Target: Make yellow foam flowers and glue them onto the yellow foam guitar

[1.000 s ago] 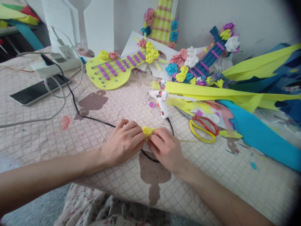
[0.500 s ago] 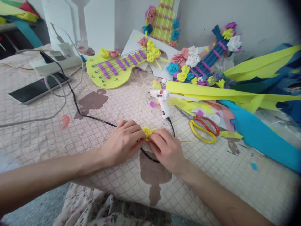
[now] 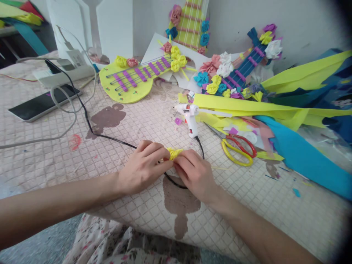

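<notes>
A small crinkled yellow paper flower (image 3: 173,153) is pinched between my two hands, low over the table. My left hand (image 3: 147,165) is closed on its left side, fingers bent and thumb underneath. From the other side my right hand (image 3: 194,174) grips it with curled fingertips, which hide part of it. Beneath both hands runs a black cord (image 3: 114,138), which leads to a white hot glue gun (image 3: 190,119) standing just beyond them. Scissors with red and yellow handles (image 3: 238,148) lie right of the glue gun.
A yellow paper guitar (image 3: 132,82) lies at the back, a blue one (image 3: 243,71) leans beside it. Yellow (image 3: 247,104) and blue crepe paper (image 3: 305,154) spreads over the right. A phone (image 3: 44,102) and a power strip (image 3: 63,73) are at left on the quilted cloth (image 3: 132,121).
The fingers of my left hand have shifted slightly around the yellow flower, and more of it shows between the hands. My right hand has hardly moved.
</notes>
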Motion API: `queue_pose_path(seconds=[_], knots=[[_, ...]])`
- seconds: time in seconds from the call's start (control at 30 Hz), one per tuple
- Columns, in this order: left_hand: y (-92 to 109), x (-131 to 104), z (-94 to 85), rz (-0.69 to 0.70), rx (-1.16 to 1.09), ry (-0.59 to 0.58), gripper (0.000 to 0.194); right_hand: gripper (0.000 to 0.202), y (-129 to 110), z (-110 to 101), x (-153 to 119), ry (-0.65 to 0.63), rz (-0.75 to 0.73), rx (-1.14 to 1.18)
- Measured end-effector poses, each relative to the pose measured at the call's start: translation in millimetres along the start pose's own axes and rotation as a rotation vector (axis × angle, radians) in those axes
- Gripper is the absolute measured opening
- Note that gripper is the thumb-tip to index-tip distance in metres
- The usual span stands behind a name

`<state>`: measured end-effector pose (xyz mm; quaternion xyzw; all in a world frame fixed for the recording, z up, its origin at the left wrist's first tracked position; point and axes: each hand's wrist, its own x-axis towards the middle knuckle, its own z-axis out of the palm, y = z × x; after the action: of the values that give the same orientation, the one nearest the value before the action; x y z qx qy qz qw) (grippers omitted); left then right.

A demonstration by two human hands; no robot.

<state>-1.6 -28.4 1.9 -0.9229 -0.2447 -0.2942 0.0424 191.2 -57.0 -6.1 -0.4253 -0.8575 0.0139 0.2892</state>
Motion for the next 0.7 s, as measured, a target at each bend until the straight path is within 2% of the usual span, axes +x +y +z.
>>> queue_pose_path(seconds=[0.47, 0.7], knots=[[0.7, 0.2, -0.6, 0.008, 0.098, -0.025, 0.011, 0.018, 1.5, 3.2, -1.6, -0.022, 0.042, 0.018], [0.7, -1.4, 0.4, 0.020, 0.104, -0.029, 0.012, 0.018, -0.2, 2.6, -2.2, 0.011, 0.015, -0.036]])
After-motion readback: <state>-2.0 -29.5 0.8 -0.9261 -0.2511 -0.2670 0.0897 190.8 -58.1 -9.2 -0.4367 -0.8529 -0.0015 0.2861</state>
